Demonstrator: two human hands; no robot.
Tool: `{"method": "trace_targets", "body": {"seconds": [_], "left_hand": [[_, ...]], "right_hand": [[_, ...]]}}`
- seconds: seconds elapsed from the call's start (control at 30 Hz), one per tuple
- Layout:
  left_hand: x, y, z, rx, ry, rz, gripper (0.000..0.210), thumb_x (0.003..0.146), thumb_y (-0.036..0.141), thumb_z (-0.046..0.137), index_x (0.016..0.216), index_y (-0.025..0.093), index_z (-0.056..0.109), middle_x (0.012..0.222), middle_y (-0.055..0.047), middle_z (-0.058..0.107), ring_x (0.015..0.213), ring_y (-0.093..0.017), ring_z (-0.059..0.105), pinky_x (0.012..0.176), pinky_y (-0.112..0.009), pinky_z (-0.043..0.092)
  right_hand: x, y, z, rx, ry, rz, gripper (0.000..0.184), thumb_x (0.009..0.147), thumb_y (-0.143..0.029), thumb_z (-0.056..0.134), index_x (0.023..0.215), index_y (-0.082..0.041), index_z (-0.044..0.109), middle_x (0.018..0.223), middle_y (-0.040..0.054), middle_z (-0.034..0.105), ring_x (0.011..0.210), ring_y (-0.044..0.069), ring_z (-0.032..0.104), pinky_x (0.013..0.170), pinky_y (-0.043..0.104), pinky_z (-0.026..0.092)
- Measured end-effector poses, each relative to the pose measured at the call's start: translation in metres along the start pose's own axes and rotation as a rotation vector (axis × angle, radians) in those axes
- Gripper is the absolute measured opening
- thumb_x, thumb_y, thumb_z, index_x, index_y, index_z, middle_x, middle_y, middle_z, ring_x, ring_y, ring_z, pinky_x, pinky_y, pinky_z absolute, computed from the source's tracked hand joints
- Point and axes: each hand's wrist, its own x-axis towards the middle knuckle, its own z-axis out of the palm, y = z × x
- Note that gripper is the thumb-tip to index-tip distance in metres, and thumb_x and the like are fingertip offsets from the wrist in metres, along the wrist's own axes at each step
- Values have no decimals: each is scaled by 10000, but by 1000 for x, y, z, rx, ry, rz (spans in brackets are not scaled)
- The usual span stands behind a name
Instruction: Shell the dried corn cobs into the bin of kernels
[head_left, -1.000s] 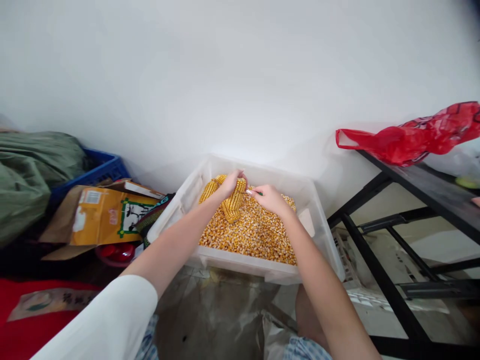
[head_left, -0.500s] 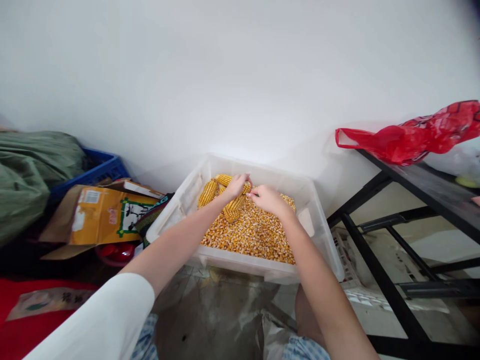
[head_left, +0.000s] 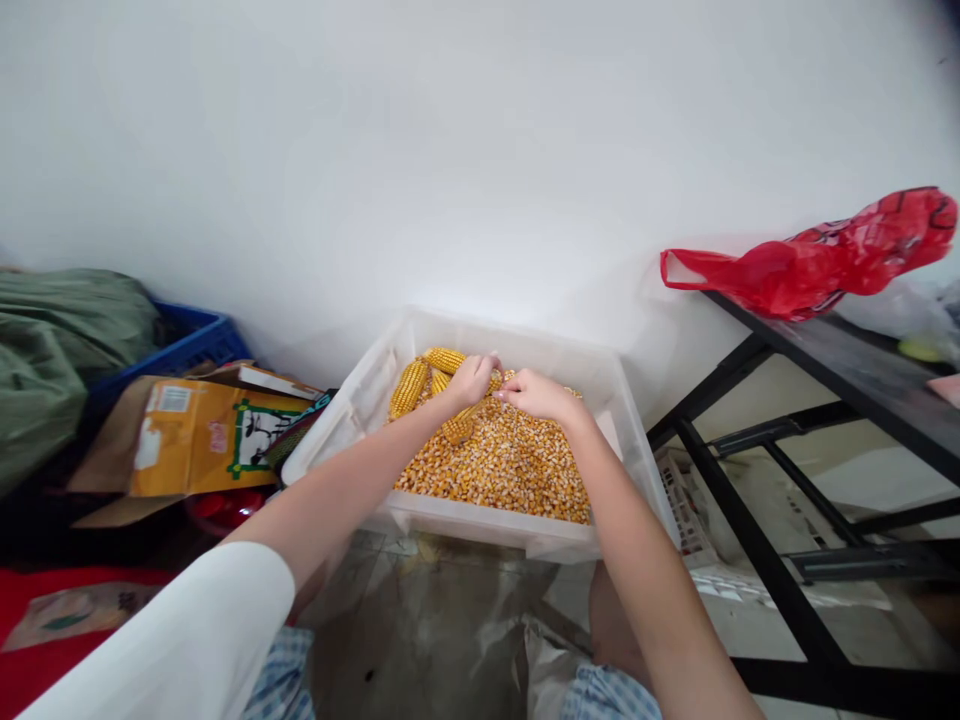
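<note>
My left hand is closed around an ear of dried corn, mostly covered by my fingers. My right hand meets it from the other side, its thumb and fingers pinched against the ear's right end. Both hands are over a translucent plastic bin, where loose yellow kernels lie in a thick layer. Several whole ears rest on the kernels at the bin's left, beside and below my left hand.
A white wall rises behind the bin. To the left are an orange cardboard box, a blue crate and a green cloth. On the right stands a black-framed table with a red plastic bag on top.
My right hand has drawn closer to my left, its fingers now against the ear. The view has shifted slightly; the ears at the left stay in place.
</note>
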Motion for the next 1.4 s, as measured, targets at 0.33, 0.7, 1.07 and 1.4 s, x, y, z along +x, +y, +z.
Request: {"method": "trace_targets", "body": {"seconds": [0.33,0.7,1.07,1.4], "left_hand": [[-8,8,-2,148,-91,35,499,868,392,229,692,157,631,651,-77,605,736,-201,560,746,-313,387],[5,3,-30,-756,-55,-392,600,816,433,112,758,120,620,489,-58,559,466,-177,519,506,-309,420],[6,-1,-28,-809,-113,-445,567,816,420,164,786,111,638,556,-73,612,521,-182,558,510,-297,433],[10,-9,-17,-599,-25,-371,574,818,423,161,696,118,632,537,-64,588,559,-174,546,553,-281,431]], "right_hand": [[2,-4,8,-99,-76,-44,303,751,-279,517,486,-135,486,419,-43,339,439,72,304,467,229,207],[8,-3,11,61,26,-34,351,811,-379,441,781,-105,660,528,-27,481,487,76,376,505,205,242],[6,-5,8,69,174,-65,430,833,-447,383,709,-108,614,555,-20,479,526,86,376,522,209,241],[1,-30,13,-283,232,-48,318,853,-284,390,741,-137,649,736,99,646,612,142,507,579,251,273]]}}
